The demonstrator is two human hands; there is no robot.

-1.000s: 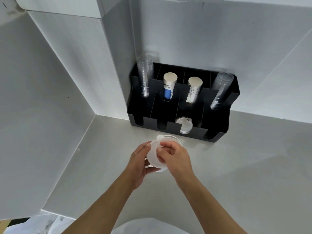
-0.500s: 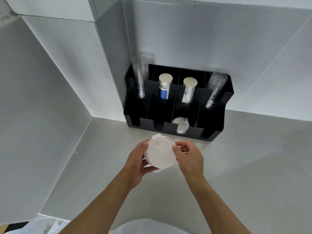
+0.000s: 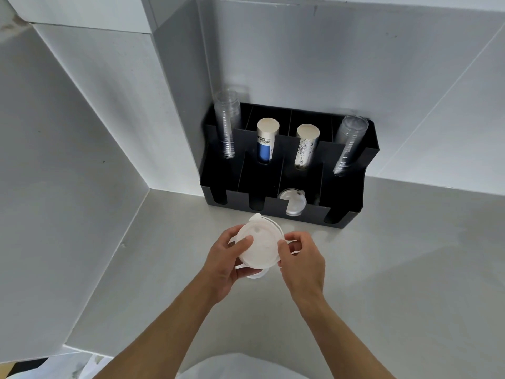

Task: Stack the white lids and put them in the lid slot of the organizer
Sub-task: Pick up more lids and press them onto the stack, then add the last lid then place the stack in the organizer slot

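A stack of white plastic lids (image 3: 260, 246) is held above the grey counter, a short way in front of the black organizer (image 3: 341, 214). My left hand (image 3: 225, 262) cups the stack from the left and underneath, its thumb on the top lid. My right hand (image 3: 302, 259) pinches the stack's right edge with thumb and fingers. Another white lid (image 3: 292, 201) lies in the organizer's third front slot from the left. The lower lids of the held stack are partly hidden by my fingers.
The organizer stands against the white back wall in a corner. Its rear compartments hold two stacks of clear cups (image 3: 226, 124) (image 3: 348, 143) and two sleeves of paper cups (image 3: 266, 143) (image 3: 306, 149). A white side panel (image 3: 68, 187) walls the left.
My right hand slid off the top of the lid stack to its right edge, uncovering the top lid. My left thumb came onto the top lid.
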